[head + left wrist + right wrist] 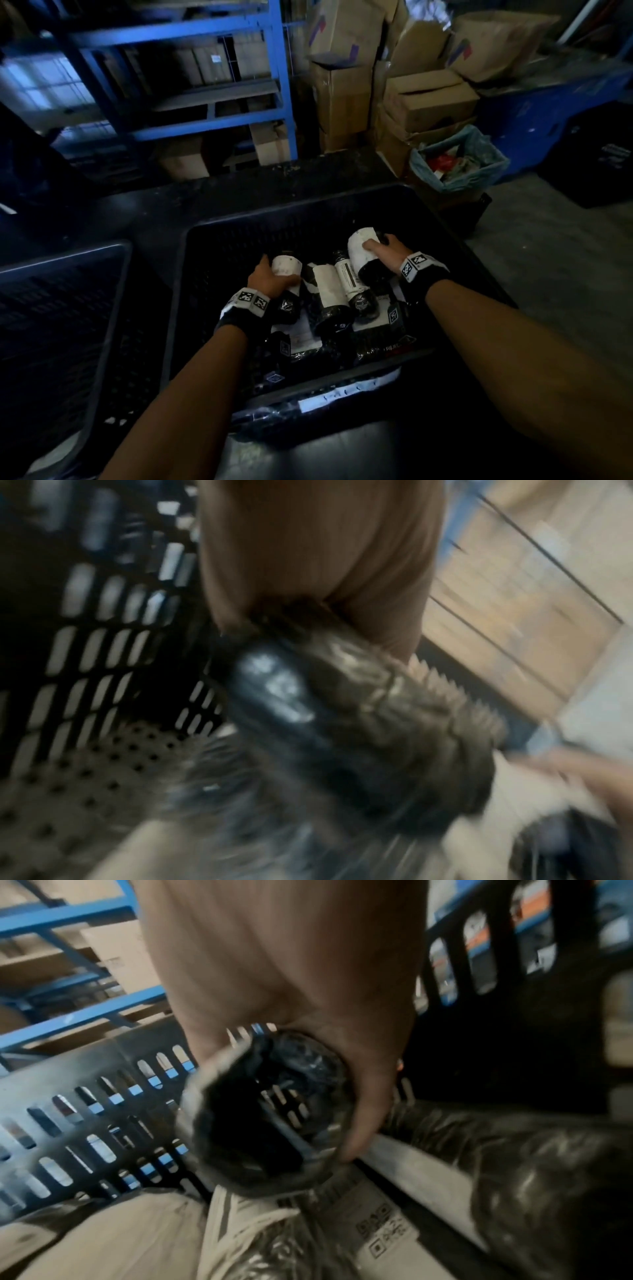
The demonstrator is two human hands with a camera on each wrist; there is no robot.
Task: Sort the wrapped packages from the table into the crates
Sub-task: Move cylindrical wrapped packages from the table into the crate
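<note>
Both hands are inside a black slotted crate (455, 236) that holds several black-wrapped packages with white labels. My left hand (270, 277) grips one rolled package (287, 274) at the crate's left side; the left wrist view shows it as a blurred black wrapped package (342, 723) under the palm. My right hand (383, 251) grips a thicker rolled package (364, 255) at the right, raised a little above the pile; the right wrist view looks into the package's round end (260, 1118). Two more labelled packages (330, 287) lie between the hands.
A second black crate (68, 260) stands to the left. A dark table (205, 198) runs behind the crates. Blue shelving (205, 85) and stacked cardboard boxes (428, 99) fill the back, with a lined bin (459, 161) at the right on the floor.
</note>
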